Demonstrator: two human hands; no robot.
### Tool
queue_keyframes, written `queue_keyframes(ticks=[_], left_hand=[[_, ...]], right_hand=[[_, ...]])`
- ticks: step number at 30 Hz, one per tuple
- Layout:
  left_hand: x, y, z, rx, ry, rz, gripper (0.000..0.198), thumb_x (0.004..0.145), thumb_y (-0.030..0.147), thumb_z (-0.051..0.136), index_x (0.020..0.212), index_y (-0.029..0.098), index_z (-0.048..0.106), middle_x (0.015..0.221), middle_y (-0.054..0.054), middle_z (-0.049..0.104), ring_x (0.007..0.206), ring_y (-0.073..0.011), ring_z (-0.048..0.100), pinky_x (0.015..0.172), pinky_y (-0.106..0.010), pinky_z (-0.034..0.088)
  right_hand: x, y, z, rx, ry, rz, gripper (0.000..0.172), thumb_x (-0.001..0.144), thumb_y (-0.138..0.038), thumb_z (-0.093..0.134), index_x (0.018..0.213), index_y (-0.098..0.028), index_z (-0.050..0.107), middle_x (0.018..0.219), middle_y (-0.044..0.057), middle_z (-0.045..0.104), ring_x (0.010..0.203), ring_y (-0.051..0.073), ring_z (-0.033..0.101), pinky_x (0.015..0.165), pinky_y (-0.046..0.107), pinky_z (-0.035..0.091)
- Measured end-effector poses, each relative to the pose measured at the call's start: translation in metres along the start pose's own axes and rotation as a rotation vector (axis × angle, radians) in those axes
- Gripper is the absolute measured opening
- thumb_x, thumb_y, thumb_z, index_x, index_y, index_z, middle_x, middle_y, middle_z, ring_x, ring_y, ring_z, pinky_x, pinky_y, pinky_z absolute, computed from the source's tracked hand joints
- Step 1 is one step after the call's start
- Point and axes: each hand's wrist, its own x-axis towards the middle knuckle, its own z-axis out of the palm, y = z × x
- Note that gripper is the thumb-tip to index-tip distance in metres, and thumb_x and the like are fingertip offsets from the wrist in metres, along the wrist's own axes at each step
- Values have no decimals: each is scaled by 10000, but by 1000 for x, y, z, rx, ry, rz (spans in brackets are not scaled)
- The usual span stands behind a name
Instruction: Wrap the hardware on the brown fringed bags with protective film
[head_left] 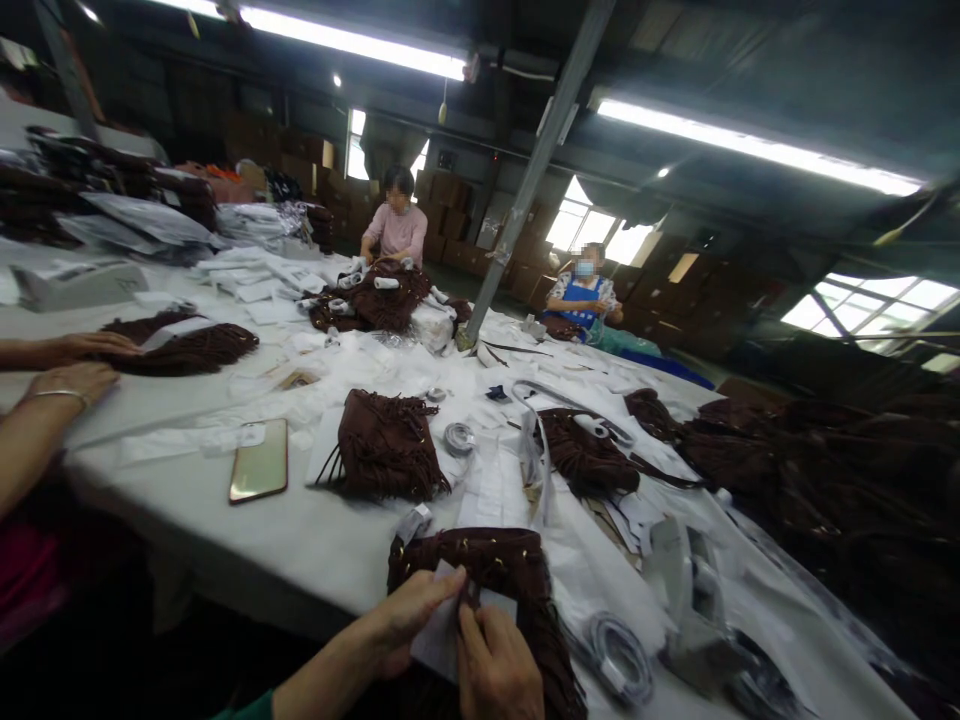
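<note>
A dark brown fringed bag with small gold-coloured eyelets lies at the near table edge, below both hands. My left hand is closed on a white sheet of paper, its thumb pressed on top. Close beside it, my right hand pinches a small dark brown piece over the bag; what that piece belongs to is unclear. More white paper shows behind the right fingers. Fringe hangs down on the bag's right side.
Further in lie a second fringed bag, a phone and a third bag. A tape dispenser and a wrapped coil stand right. A co-worker's hands touch another bag at left. A post rises from the table.
</note>
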Motion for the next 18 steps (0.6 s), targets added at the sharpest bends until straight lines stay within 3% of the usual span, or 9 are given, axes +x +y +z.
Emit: queue_keyframes(ticks=[4, 7, 9, 12, 15, 18], left_hand=[[1, -3, -1, 74, 28, 55, 349, 525, 340, 849, 706, 85, 694, 610, -34, 644, 566, -125, 557, 563, -222, 393], [6, -4, 0, 89, 4, 77, 360, 524, 313, 844, 770, 83, 717, 669, -45, 672, 643, -152, 590, 650, -247, 423], [8, -4, -1, 113, -11, 103, 357, 520, 278, 843, 795, 83, 727, 699, -44, 681, 678, -156, 595, 684, -248, 422], [10, -6, -5, 155, -16, 102, 321, 525, 259, 837, 772, 85, 730, 690, -40, 676, 656, -146, 585, 668, -244, 419], [10, -7, -9, 162, -9, 83, 326, 517, 250, 833, 781, 89, 733, 723, -55, 690, 671, -162, 601, 678, -260, 442], [9, -6, -9, 150, 14, 61, 360, 515, 234, 827, 832, 91, 735, 780, -74, 708, 717, -188, 624, 707, -282, 466]], right_hand=[[0, 4, -6, 271, -112, 76, 211, 919, -238, 436, 899, -188, 640, 769, 46, 609, 686, 142, 605, 616, 228, 502], [14, 23, -9, 187, -98, 171, 214, 894, -260, 501, 1051, -207, 638, 973, 89, 624, 866, 192, 612, 737, 302, 525], [25, 41, -5, 92, -99, 148, 266, 877, -289, 522, 1113, -236, 632, 1094, 110, 608, 972, 250, 583, 797, 393, 510], [34, 71, 7, 69, -96, 189, 239, 904, -265, 457, 998, -226, 673, 992, 94, 651, 917, 234, 592, 789, 382, 491], [28, 101, 12, 37, -77, 362, 307, 923, -286, 389, 894, -176, 674, 819, 86, 665, 800, 209, 601, 749, 342, 474], [12, 122, 1, -38, -60, 564, 401, 907, -368, 348, 851, -140, 673, 790, 111, 668, 762, 227, 608, 714, 348, 463]])
